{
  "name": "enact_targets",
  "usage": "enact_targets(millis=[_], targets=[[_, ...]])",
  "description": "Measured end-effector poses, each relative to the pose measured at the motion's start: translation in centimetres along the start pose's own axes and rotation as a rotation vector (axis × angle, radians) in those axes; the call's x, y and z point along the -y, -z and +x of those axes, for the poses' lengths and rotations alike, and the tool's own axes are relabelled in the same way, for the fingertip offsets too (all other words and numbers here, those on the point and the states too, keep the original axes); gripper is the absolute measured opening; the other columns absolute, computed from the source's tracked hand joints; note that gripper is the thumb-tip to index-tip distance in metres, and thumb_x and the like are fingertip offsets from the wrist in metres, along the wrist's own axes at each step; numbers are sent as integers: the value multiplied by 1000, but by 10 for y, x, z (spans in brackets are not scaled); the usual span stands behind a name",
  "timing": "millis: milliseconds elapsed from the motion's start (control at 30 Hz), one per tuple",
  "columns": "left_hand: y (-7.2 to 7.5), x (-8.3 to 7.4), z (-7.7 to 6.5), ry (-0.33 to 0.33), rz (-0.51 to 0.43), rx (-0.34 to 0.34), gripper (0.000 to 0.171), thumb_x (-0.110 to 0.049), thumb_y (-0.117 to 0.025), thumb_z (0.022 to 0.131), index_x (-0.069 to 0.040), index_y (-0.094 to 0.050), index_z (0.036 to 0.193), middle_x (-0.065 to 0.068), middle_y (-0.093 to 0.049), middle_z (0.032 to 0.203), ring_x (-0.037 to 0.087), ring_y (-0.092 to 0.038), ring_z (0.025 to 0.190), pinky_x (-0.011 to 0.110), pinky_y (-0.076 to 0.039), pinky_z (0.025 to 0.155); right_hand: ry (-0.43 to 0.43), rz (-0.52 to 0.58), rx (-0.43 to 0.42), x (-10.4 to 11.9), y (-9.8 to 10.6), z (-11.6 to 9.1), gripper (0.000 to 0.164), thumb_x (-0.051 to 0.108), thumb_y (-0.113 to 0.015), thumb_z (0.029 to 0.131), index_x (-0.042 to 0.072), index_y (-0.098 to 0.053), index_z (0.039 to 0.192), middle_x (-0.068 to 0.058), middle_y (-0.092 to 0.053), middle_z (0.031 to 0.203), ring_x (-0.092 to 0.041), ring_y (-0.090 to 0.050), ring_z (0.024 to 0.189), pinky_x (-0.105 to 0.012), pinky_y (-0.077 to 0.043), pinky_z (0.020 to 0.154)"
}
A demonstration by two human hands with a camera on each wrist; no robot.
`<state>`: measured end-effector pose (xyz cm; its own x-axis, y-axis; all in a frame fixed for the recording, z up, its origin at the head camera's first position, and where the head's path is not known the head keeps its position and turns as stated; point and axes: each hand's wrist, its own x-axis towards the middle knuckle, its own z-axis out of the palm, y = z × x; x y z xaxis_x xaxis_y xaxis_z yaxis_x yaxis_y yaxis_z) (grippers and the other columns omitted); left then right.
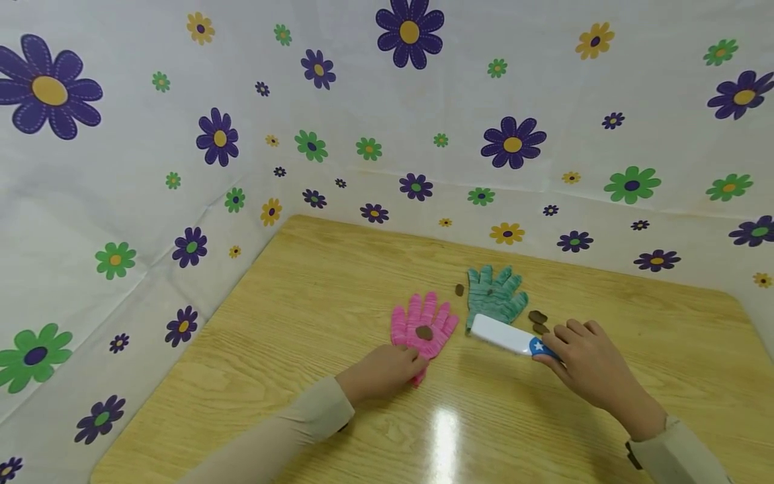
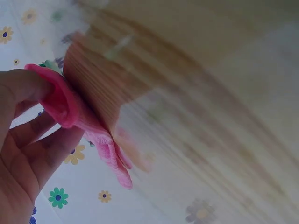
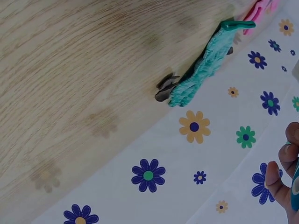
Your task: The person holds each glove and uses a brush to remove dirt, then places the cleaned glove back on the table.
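Note:
My left hand (image 1: 390, 370) pinches the cuff of a pink glove (image 1: 431, 309); the left wrist view shows the thumb inside the cuff (image 2: 58, 105) and fingers outside it. A brown flat piece (image 1: 424, 333) lies on the glove's palm. My right hand (image 1: 589, 359) grips the blue handle (image 1: 542, 347) of a brush with a long white head (image 1: 502, 334). That head is held near the cuff of a green glove (image 1: 492, 296), partly covering it. A small dark spot shows on the green glove. In the right wrist view only the fingers (image 3: 280, 182) and a bit of handle show.
Several brown pieces lie on the wooden table (image 1: 338, 282): one piece (image 1: 459, 290) left of the green glove, others (image 1: 537, 316) at its right. A white cloth (image 1: 447, 101) with printed flowers stands behind and along the left side.

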<state>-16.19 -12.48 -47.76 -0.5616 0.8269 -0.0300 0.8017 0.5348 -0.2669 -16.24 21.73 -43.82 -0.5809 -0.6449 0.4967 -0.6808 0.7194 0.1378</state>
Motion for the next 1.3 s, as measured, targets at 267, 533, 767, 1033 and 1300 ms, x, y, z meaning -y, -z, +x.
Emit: enact_targets(millis=[267,533,767,1033,1300], targets=[[4,2,-3,6,-145,92,30,-35,-62,87,-18,-55,109,-3,-59,93,8,-53,73,21,-45,60,0,5,-30,1,0,1,63,54,-19,97,12,-62,79,0,-54,68,-17,-46,64,-36,-39,61],[5,3,0,-9,-223,123,30,-22,-62,87,-20,-57,117,-4,-63,112,10,-60,100,24,-50,82,3,-5,-8,2,-1,1,67,55,-15,97,12,-64,81,1,-54,69,-16,-46,65,-36,-38,61],[5,-1,6,-31,-163,134,32,-10,-61,85,-20,-54,114,-5,-62,106,10,-58,94,22,-49,81,31,6,3,6,-6,6,56,53,-27,97,11,-64,86,-2,-61,76,-19,-52,71,-38,-41,64],[0,-10,13,-28,9,64,17,-24,-48,96,-19,-55,110,-4,-61,95,9,-56,76,19,-46,63,21,35,11,11,-11,15,44,50,-39,95,13,-62,85,1,-56,74,-17,-49,71,-36,-39,65],[0,-11,13,17,-1,72,12,-20,-56,90,-20,-57,101,-4,-61,93,9,-56,73,18,-43,59,52,31,-16,14,-13,26,54,52,-26,97,14,-60,81,3,-50,68,-15,-47,66,-36,-38,63]])
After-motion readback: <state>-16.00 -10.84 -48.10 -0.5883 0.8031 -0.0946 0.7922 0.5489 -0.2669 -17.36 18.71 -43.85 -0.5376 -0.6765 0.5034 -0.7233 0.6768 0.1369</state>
